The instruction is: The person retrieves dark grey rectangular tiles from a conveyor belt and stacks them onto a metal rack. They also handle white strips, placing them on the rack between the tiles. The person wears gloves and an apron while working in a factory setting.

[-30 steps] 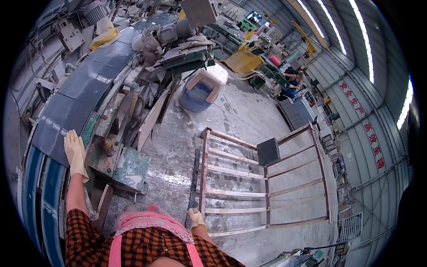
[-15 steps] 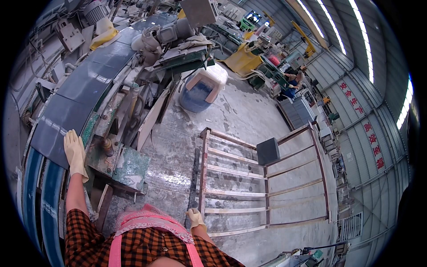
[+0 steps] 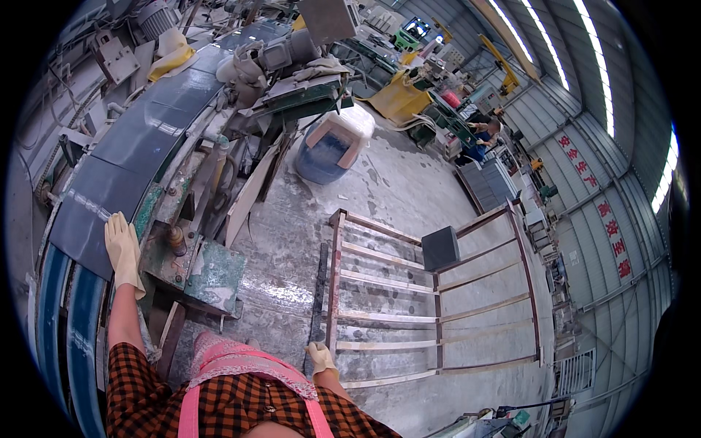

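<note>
My left hand [image 3: 123,250], in a cream rubber glove, lies flat with fingers stretched out on the right edge of the nearest dark grey slab [image 3: 91,208]. This slab rests on a conveyor with blue belts [image 3: 86,314], and more slabs [image 3: 135,131] follow behind it in a row. At the lower middle, my right hand [image 3: 320,358], gloved alike, is closed around the near end of a long, narrow dark strip [image 3: 319,288]. The strip points away from me beside a metal rack frame [image 3: 387,317]; its end under my fingers is hidden.
A dark square block [image 3: 439,248] sits on the rack. Beyond stands a blue-and-white plastic drum [image 3: 325,150]. A green machine base [image 3: 213,276] borders the conveyor, with a motor [image 3: 288,51] over the slabs. A co-worker [image 3: 482,140] stands at far machinery.
The row of slabs has crept slightly toward me, and the shine on the nearest one has shifted. Both my hands keep their places. The far co-worker has changed posture a little.
</note>
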Motion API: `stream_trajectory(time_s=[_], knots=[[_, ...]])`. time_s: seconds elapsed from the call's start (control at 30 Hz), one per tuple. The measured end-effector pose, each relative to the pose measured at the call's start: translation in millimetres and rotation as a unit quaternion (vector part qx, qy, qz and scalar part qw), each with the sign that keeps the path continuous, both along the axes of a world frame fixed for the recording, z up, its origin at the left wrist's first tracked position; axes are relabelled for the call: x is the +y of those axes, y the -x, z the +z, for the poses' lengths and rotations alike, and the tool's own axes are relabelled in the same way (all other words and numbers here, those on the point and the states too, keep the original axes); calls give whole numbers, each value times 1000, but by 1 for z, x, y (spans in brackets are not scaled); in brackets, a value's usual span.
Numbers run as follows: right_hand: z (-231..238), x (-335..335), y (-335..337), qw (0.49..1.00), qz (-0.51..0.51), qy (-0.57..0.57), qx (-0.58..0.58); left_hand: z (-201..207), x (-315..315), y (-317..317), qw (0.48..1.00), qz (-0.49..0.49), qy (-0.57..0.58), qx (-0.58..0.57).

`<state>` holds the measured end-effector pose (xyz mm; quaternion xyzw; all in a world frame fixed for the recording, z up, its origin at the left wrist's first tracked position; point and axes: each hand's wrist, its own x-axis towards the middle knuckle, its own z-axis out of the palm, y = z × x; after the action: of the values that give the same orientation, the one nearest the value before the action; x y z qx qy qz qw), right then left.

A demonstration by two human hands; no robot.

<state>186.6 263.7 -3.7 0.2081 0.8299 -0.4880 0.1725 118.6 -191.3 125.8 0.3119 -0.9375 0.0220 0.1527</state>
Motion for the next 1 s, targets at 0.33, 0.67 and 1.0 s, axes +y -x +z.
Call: stream_trajectory(time_s=[0.33,0.67,1.0], knots=[[3,-2,0,1000,-10,20,-8,-3,-2,0,1000,2,6,-7],[6,-5,0,999,-45,9,-20,-5,-2,0,1000,0,1,-1],[3,-4,-1,1000,-10,22,5,-2,-1,0,1000,-3,7,8]])
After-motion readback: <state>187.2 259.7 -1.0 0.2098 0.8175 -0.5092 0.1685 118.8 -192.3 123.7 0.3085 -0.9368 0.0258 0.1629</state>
